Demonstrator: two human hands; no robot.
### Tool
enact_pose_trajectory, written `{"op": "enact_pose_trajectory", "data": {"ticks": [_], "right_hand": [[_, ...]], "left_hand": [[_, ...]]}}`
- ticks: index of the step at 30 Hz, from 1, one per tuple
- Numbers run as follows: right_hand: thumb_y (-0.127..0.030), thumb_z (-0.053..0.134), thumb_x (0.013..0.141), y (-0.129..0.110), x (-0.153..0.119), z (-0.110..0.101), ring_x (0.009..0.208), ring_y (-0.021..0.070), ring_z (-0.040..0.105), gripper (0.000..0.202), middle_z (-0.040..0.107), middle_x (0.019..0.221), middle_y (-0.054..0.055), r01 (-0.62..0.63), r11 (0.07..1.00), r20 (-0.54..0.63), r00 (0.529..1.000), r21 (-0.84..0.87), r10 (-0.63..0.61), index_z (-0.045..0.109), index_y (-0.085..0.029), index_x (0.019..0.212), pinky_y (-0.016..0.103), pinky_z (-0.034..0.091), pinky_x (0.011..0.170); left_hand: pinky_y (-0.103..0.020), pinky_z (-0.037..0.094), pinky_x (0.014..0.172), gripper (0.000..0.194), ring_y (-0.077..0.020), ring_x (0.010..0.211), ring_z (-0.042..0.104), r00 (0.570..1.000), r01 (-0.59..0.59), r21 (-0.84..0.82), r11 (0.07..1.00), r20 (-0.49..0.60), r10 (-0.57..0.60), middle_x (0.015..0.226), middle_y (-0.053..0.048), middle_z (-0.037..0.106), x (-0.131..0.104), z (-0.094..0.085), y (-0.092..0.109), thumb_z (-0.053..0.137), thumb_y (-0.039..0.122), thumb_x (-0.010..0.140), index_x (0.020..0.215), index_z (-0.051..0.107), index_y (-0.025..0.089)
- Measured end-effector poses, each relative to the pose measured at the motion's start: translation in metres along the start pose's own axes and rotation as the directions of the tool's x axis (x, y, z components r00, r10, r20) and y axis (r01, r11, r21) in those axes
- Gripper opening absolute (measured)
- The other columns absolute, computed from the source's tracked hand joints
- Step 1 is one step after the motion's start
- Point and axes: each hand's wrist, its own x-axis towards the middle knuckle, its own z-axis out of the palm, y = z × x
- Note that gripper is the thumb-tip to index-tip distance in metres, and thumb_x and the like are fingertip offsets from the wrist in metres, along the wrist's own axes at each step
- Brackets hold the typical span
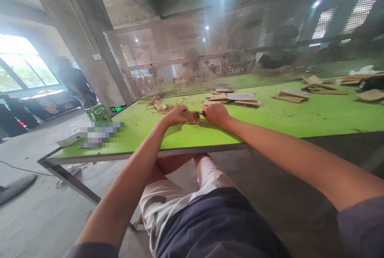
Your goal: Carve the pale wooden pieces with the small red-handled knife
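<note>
My left hand is wrapped round a small brown wooden piece just above the green table, near its front edge. My right hand is closed on the dark handle of a small tool. The tool's metal end points left and meets the right side of the wooden piece; its tip is too small to make out. Wood shavings are scattered behind my left hand, beside a light wood scrap.
On the green table lie stacked wood pieces, more boards at the right, a black object and a green box at the left. A perforated metal screen stands behind. A person is at far left.
</note>
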Motion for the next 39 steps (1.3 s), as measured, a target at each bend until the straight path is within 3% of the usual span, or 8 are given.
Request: {"op": "enact_pose_trajectory", "data": {"ticks": [5,16,26,39], "right_hand": [[-0.027,0.033,0.093,0.001,0.002,0.003,0.087,0.0286,0.065,0.042,0.070,0.099,0.019,-0.017,1.000,-0.010,1.000,0.010,0.017,0.071,-0.010,0.102,0.034,0.044,0.071],[-0.028,0.046,0.085,0.007,0.012,0.010,0.084,0.0238,0.067,0.036,0.073,0.094,0.019,0.038,0.993,0.108,0.993,0.114,-0.051,0.074,-0.010,0.097,0.028,0.043,0.070],[-0.029,0.054,0.077,0.014,0.017,0.009,0.070,0.0173,0.064,0.029,0.074,0.082,0.012,0.079,0.980,0.176,0.978,0.185,-0.112,0.075,-0.013,0.087,0.024,0.036,0.055],[-0.035,0.055,0.078,0.018,0.016,0.006,0.073,0.0195,0.066,0.032,0.074,0.083,0.012,0.117,0.982,0.244,0.958,0.150,-0.151,0.077,-0.016,0.091,0.024,0.040,0.058]], "left_hand": [[-0.027,0.038,0.064,0.036,-0.0216,0.080,0.057,0.998,-0.015,-0.005,1.000,0.053,0.015,0.087,-0.004,0.062,0.000,-0.003,0.000,0.065,0.033,0.060,0.090,0.058,0.015],[-0.026,0.033,0.061,0.031,-0.0190,0.075,0.054,0.998,-0.011,-0.015,1.000,0.056,0.012,0.081,-0.002,0.059,-0.001,-0.004,0.002,0.064,0.031,0.060,0.086,0.058,0.015],[-0.026,0.033,0.062,0.033,-0.0185,0.076,0.053,0.999,-0.003,-0.041,0.999,0.048,0.005,0.082,-0.002,0.059,-0.003,-0.006,0.004,0.065,0.033,0.061,0.088,0.059,0.016],[-0.027,0.034,0.063,0.033,-0.0182,0.076,0.053,0.999,-0.021,-0.040,0.999,0.034,0.023,0.081,-0.001,0.057,-0.004,-0.007,0.005,0.066,0.033,0.060,0.086,0.059,0.015]]}}
